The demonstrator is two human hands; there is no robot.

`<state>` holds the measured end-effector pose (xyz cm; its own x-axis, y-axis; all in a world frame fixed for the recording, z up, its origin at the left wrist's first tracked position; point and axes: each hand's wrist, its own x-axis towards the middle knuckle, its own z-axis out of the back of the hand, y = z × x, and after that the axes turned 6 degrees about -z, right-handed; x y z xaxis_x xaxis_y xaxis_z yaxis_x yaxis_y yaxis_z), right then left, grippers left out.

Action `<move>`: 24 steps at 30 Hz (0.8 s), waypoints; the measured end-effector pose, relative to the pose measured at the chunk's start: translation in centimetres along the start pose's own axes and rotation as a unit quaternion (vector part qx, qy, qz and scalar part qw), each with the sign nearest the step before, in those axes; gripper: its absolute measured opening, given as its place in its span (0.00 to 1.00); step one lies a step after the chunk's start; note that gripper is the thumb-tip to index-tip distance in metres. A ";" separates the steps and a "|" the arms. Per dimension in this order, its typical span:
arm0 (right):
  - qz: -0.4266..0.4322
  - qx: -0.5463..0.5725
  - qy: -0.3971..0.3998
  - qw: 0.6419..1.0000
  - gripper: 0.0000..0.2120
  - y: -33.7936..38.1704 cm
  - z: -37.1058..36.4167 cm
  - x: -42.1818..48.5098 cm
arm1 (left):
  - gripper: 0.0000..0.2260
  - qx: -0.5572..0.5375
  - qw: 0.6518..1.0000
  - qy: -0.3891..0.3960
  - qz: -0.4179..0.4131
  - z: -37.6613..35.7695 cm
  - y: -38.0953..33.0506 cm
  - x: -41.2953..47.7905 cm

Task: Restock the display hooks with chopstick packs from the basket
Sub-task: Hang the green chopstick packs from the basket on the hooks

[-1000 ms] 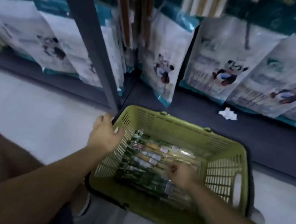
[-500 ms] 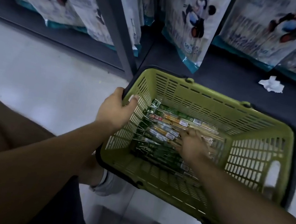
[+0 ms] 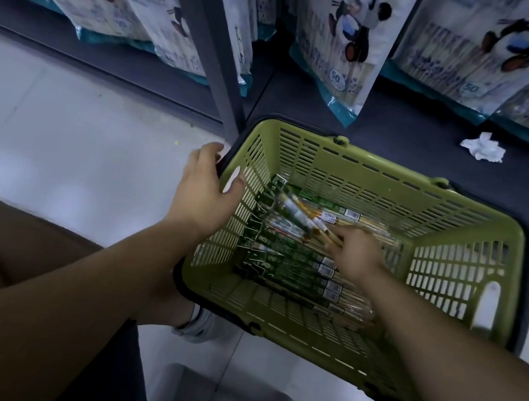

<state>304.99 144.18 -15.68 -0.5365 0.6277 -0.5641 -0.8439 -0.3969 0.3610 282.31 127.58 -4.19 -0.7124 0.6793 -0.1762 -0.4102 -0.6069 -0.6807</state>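
Head view. A green basket (image 3: 367,157) stands on the pale floor (image 3: 59,133), its far edge against the dark shelf base (image 3: 406,129). The chopstick packs (image 3: 294,267) lie in a loose layer on the basket's bottom, lengthwise from its left wall toward its right wall, mostly in the left and middle part.

The left hand (image 3: 204,190) grips the basket's left edge near the far left corner, thumb over the inside of the wall and fingers curled down the outside. The right hand (image 3: 355,253) is down inside the basket at mid-floor, fingers curled round the near ends of a few packs whose far ends point up toward the far left corner. The image is blurred here, so the number held cannot be told.

Panda-printed bags (image 3: 350,40) hang above the shelf base on both sides of a grey upright post (image 3: 206,35). A crumpled paper (image 3: 482,150) lies on the shelf base. No display hooks are in view.

Assessment: the step in hand is taking packs from the basket. The next move calls for lifting the bundle clear of the walls, finding the hang-holes and locating the proper hook.
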 end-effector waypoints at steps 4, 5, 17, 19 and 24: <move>-0.023 0.200 0.016 0.979 0.06 1.7 2.3 -1.9 | 0.08 0.047 0.984 -0.069 -0.157 0.5 -1.4 -1.2; -0.029 0.255 0.029 0.966 0.06 2.7 3.1 -2.7 | 0.05 0.008 0.990 -0.033 -0.140 0.4 -2.0 -1.5; 0.043 0.355 0.177 0.917 0.05 10.2 5.2 -6.4 | 0.12 -0.422 0.888 0.082 0.162 -1.7 -4.4 -2.1; 0.023 0.263 0.144 0.954 0.09 8.5 4.7 -4.8 | 0.08 -0.424 0.889 0.079 0.153 -0.8 -4.3 -1.4; -0.038 0.045 0.022 0.998 0.17 3.3 2.2 -0.2 | 0.08 -0.420 0.889 0.112 0.144 0.3 -3.1 -0.5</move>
<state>302.31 144.28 -12.73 -0.4728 0.6229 -0.6233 -0.8793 -0.2873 0.3799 283.75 129.03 -1.72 -0.5495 0.6683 -0.5014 0.4072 -0.3098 -0.8592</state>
